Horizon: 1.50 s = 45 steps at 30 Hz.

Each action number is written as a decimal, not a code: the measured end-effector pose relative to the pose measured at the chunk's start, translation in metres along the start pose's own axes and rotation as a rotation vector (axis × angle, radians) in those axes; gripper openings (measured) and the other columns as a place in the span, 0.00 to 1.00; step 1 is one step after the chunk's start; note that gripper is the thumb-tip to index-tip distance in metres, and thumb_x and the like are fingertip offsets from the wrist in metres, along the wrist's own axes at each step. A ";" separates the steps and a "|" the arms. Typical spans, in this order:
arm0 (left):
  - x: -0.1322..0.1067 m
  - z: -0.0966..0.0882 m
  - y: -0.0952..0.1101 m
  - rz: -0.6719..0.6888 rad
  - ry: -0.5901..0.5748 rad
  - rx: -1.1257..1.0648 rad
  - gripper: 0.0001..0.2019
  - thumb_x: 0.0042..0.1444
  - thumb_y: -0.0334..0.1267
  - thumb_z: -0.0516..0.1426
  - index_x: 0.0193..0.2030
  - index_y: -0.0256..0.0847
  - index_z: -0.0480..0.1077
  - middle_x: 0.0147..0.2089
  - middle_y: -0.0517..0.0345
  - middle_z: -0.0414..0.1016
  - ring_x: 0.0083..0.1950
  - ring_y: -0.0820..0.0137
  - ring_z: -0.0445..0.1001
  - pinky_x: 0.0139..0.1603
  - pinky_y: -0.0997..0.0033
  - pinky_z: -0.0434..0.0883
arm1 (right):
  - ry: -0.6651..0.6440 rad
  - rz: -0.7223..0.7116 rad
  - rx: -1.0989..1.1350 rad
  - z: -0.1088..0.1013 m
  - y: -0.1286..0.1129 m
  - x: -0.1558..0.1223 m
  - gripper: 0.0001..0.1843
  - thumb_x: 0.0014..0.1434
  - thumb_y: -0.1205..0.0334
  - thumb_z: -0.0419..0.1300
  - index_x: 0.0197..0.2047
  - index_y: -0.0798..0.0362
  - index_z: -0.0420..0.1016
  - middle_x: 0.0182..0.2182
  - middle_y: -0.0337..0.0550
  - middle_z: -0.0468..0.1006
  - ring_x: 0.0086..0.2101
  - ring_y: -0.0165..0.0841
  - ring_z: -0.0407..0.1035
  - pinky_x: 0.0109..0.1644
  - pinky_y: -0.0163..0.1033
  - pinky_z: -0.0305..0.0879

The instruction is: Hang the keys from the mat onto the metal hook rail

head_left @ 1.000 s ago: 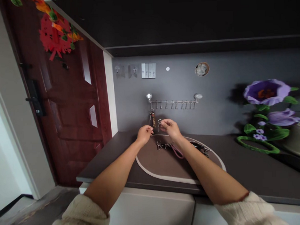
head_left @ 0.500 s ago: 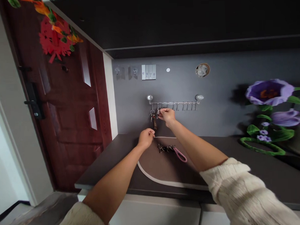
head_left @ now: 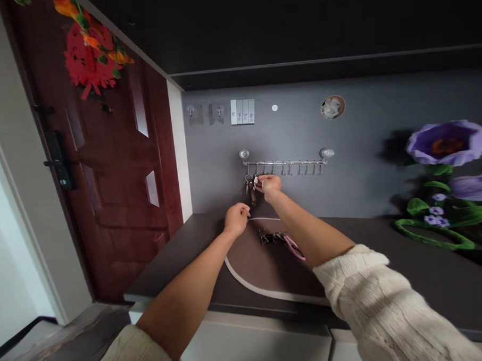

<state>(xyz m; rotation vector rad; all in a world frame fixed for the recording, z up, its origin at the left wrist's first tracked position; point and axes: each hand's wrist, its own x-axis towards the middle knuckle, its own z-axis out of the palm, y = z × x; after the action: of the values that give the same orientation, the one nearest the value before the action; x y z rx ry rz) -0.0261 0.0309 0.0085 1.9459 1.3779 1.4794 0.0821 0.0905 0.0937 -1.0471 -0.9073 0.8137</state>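
My right hand (head_left: 271, 186) is up at the metal hook rack (head_left: 284, 162) on the grey wall, its fingers closed on a small bunch of keys (head_left: 256, 182) near the left hooks. Beside it, a key ring with a dark fob (head_left: 253, 195) hangs from the leftmost part of the rack. Lower and to the left, my left hand (head_left: 237, 220) hovers above the counter with its fingers pinched together; a small dark bit shows beneath the fingertips, too small to name. Below both hands, another key bunch with a pink strap (head_left: 294, 247) lies on the brown mat (head_left: 265, 275).
A dark shelf (head_left: 298, 29) overhangs the counter (head_left: 368, 270). Purple artificial flowers (head_left: 449, 146) stand at the right. To the left is a dark red door (head_left: 118, 207) with a black handle (head_left: 56, 164). Wall switches (head_left: 243, 112) sit above the rack.
The view has shifted slightly, so the rack and flowers sit further right. My right hand stays at the rack with the keys, which have tilted a little. My left hand is nearly still.
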 end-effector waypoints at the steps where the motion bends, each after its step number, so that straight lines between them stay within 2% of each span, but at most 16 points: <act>1: 0.000 0.000 0.000 -0.003 0.000 0.003 0.08 0.51 0.35 0.49 0.28 0.35 0.68 0.26 0.56 0.72 0.25 0.76 0.67 0.30 0.76 0.63 | 0.005 -0.004 -0.011 0.000 0.001 0.001 0.07 0.49 0.73 0.52 0.23 0.56 0.65 0.18 0.36 0.68 0.18 0.23 0.65 0.24 0.32 0.68; 8: 0.001 -0.001 -0.001 -0.020 -0.003 0.016 0.08 0.51 0.34 0.49 0.29 0.35 0.68 0.27 0.56 0.72 0.25 0.77 0.67 0.30 0.76 0.62 | 0.011 -0.056 -0.078 -0.005 0.007 0.005 0.05 0.48 0.71 0.53 0.23 0.56 0.67 0.18 0.35 0.68 0.18 0.22 0.63 0.24 0.31 0.67; 17: 0.000 0.000 -0.004 -0.059 -0.045 -0.068 0.07 0.50 0.33 0.50 0.28 0.35 0.68 0.26 0.56 0.72 0.23 0.78 0.66 0.27 0.78 0.62 | -0.025 -0.081 -0.157 -0.013 0.009 0.001 0.05 0.47 0.71 0.53 0.27 0.57 0.69 0.22 0.39 0.71 0.21 0.22 0.65 0.23 0.27 0.62; 22: 0.000 -0.001 -0.004 -0.102 -0.092 -0.121 0.06 0.49 0.33 0.51 0.29 0.34 0.68 0.26 0.56 0.71 0.23 0.78 0.65 0.26 0.78 0.61 | -0.086 -0.091 -0.186 -0.024 0.003 -0.014 0.04 0.48 0.69 0.53 0.27 0.57 0.69 0.24 0.40 0.72 0.21 0.22 0.64 0.23 0.27 0.61; 27: -0.006 -0.004 0.003 -0.179 -0.175 -0.188 0.06 0.48 0.31 0.52 0.30 0.34 0.69 0.25 0.58 0.70 0.22 0.79 0.63 0.27 0.77 0.61 | -0.206 -0.098 -0.219 -0.048 0.003 -0.040 0.05 0.49 0.66 0.54 0.29 0.57 0.70 0.25 0.41 0.73 0.23 0.22 0.64 0.26 0.28 0.60; 32: -0.014 -0.005 0.008 -0.165 -0.295 -0.084 0.07 0.46 0.34 0.55 0.30 0.34 0.71 0.23 0.60 0.68 0.23 0.79 0.61 0.27 0.77 0.59 | -0.362 -0.149 -0.427 -0.079 0.030 -0.057 0.04 0.45 0.67 0.56 0.27 0.57 0.72 0.23 0.40 0.74 0.24 0.24 0.65 0.32 0.30 0.61; 37: -0.019 0.000 0.005 -0.115 -0.354 0.089 0.12 0.44 0.44 0.55 0.27 0.36 0.73 0.22 0.60 0.69 0.23 0.76 0.61 0.26 0.75 0.58 | -0.434 -0.245 -0.699 -0.098 0.057 -0.058 0.05 0.41 0.67 0.59 0.26 0.56 0.74 0.20 0.37 0.72 0.22 0.24 0.62 0.29 0.30 0.58; 42: -0.018 0.008 0.000 -0.080 -0.368 0.161 0.11 0.42 0.43 0.56 0.25 0.37 0.74 0.22 0.58 0.71 0.24 0.75 0.62 0.28 0.75 0.59 | -0.546 -0.254 -0.849 -0.099 0.056 -0.062 0.04 0.41 0.69 0.59 0.20 0.55 0.74 0.16 0.36 0.71 0.20 0.24 0.61 0.27 0.29 0.54; 45: -0.018 0.011 -0.002 -0.095 -0.363 0.126 0.08 0.42 0.39 0.57 0.26 0.37 0.74 0.24 0.57 0.72 0.25 0.75 0.64 0.29 0.75 0.59 | -0.548 -0.262 -0.901 -0.098 0.052 -0.067 0.05 0.42 0.70 0.58 0.19 0.54 0.74 0.15 0.35 0.70 0.19 0.24 0.60 0.27 0.30 0.53</act>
<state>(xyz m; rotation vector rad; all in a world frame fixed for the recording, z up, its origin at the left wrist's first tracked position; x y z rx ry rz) -0.0168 0.0196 -0.0071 2.0651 1.3990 0.9568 0.1372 0.0117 0.0071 -1.4452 -1.9423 0.4536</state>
